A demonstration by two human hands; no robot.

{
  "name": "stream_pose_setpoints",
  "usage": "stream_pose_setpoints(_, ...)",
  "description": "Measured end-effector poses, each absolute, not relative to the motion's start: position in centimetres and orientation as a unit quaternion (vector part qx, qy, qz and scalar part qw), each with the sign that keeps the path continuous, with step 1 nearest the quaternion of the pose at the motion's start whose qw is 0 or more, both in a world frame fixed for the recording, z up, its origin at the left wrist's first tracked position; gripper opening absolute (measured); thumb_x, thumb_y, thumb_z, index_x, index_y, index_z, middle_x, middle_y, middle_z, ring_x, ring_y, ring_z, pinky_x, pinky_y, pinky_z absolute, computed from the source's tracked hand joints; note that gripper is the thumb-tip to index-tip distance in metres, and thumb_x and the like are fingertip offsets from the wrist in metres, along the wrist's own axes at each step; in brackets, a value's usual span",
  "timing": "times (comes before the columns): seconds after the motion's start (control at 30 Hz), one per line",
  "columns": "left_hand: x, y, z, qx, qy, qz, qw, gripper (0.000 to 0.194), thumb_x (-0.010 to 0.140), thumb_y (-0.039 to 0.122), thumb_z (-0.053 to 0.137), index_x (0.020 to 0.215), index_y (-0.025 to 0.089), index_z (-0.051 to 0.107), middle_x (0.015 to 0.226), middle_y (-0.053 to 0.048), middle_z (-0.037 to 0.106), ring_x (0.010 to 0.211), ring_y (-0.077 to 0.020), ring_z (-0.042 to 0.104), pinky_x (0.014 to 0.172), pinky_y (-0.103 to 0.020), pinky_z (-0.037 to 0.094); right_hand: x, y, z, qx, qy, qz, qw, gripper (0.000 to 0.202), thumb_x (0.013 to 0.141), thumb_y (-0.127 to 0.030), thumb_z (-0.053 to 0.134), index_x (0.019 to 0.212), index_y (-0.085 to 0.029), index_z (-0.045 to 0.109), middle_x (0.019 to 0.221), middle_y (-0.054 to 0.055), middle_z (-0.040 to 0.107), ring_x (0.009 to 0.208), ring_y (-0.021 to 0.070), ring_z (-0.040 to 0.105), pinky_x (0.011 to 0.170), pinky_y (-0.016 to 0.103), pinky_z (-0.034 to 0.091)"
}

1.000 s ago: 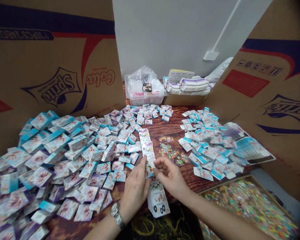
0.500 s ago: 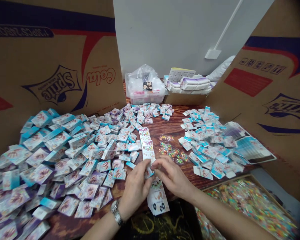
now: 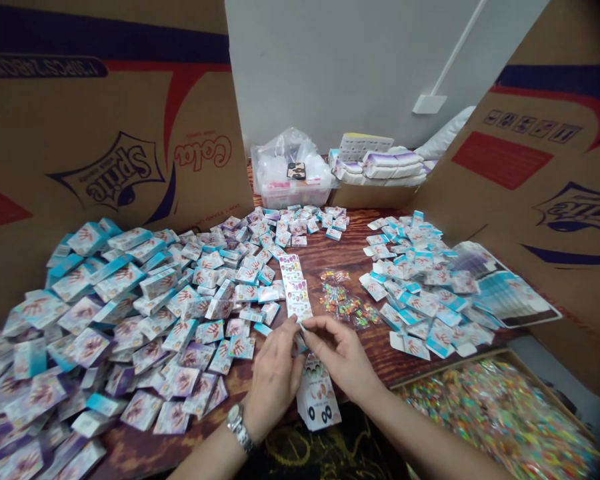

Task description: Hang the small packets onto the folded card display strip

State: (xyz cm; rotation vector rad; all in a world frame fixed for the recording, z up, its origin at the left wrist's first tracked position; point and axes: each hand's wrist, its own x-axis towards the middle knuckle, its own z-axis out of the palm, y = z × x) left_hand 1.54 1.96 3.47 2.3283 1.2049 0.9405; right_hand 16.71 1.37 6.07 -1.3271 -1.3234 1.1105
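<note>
Head view shows two bare hands meeting over the counter (image 3: 353, 253), with a small blue-and-white box (image 3: 301, 343) between them, mostly hidden by the fingers. The left hand (image 3: 274, 363) is closed round the box from its side, fingers along the outside and thumb nearer the body. The right hand (image 3: 341, 357) is narrowed to a pinch, thumb and forefinger together at the box's upper end; what exactly they nip, a flap or something at the opening, is too small to tell. Beyond the hands lies a row of printed cards (image 3: 296, 287), and a stack of cards (image 3: 319, 403) lies just below them at the counter's near edge. A few clear packets (image 3: 347, 303) with bright contents rest beside the row, to the right. Further right are boxes with flaps out (image 3: 425, 293); a large heap of boxes (image 3: 180, 320), many looking closed, spreads over the left. The step in hand seems to be fine fingertip work at the box's end. From this hold, the next move would call for a steady left hand and light right fingertips, since thin card could crease.
</note>
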Motion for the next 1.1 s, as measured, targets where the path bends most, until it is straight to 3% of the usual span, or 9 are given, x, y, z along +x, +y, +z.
stream_pose_setpoints(0.3, 2.1, 1.8, 2.3, 0.831, 0.446, 0.298, 0.148, 0.069, 0.086, 0.008, 0.043, 0.146, 0.018, 0.009, 0.133, -0.017, 0.046, 0.117, -0.026, 0.048, 0.095, -0.043, 0.045, 16.4, 1.6, 6.7, -0.589, -0.609, 0.327, 0.418, 0.016, 0.08, -0.014, 0.054, 0.087, -0.02, 0.067, 0.084, 0.003, 0.064, 0.08, 0.0163, 0.062, 0.073, 0.029, 0.05)
stream_pose_setpoints(0.47, 2.5, 1.9, 2.3, 0.828, 0.469, 0.281, 0.125, 0.072, 0.088, 0.01, 0.038, 0.146, 0.014, -0.005, 0.124, -0.021, 0.049, 0.109, -0.029, 0.05, 0.088, -0.046, 0.047, 15.9, 0.5, 6.8, -0.553, -0.663, 0.26, 0.433, 0.025, 0.089, -0.015, 0.047, 0.109, -0.021, 0.061, 0.1, 0.005, 0.064, 0.092, 0.0169, 0.06, 0.079, 0.029, 0.05)
stream_pose_setpoints(0.63, 2.6, 2.0, 2.7, 0.822, 0.461, 0.29, 0.167, 0.073, 0.088, 0.008, 0.033, 0.144, 0.012, -0.014, 0.119, -0.023, 0.047, 0.11, -0.0295, 0.048, 0.087, -0.048, 0.047, 15.1, -0.3, 5.7, -0.493, -0.724, 0.133, 0.464, 0.038, 0.088, -0.006, 0.045, 0.123, -0.02, 0.05, 0.108, 0.008, 0.063, 0.101, 0.0192, 0.056, 0.087, 0.035, 0.047)
stream_pose_setpoints(0.87, 2.0, 1.9, 3.0, 0.82, 0.422, 0.305, 0.237, 0.074, 0.087, 0.007, 0.031, 0.144, 0.015, -0.015, 0.134, -0.022, 0.037, 0.123, -0.0282, 0.04, 0.098, -0.049, 0.04, 15.2, -0.3, 5.1, -0.45, -0.761, 0.116, 0.454, 0.043, 0.088, -0.006, 0.045, 0.129, -0.019, 0.045, 0.113, 0.01, 0.06, 0.105, 0.0212, 0.054, 0.09, 0.04, 0.048)
stream_pose_setpoints(1.1, 1.5, 2.0, 3.2, 0.776, 0.472, 0.328, 0.259, 0.07, 0.089, 0.012, 0.036, 0.146, 0.02, -0.005, 0.143, -0.018, 0.031, 0.131, -0.0266, 0.034, 0.103, -0.047, 0.037, 14.9, -0.3, 4.8, -0.507, -0.716, 0.211, 0.432, 0.049, 0.091, -0.013, 0.04, 0.138, -0.024, 0.031, 0.125, 0.01, 0.055, 0.117, 0.0201, 0.051, 0.097, 0.038, 0.047)
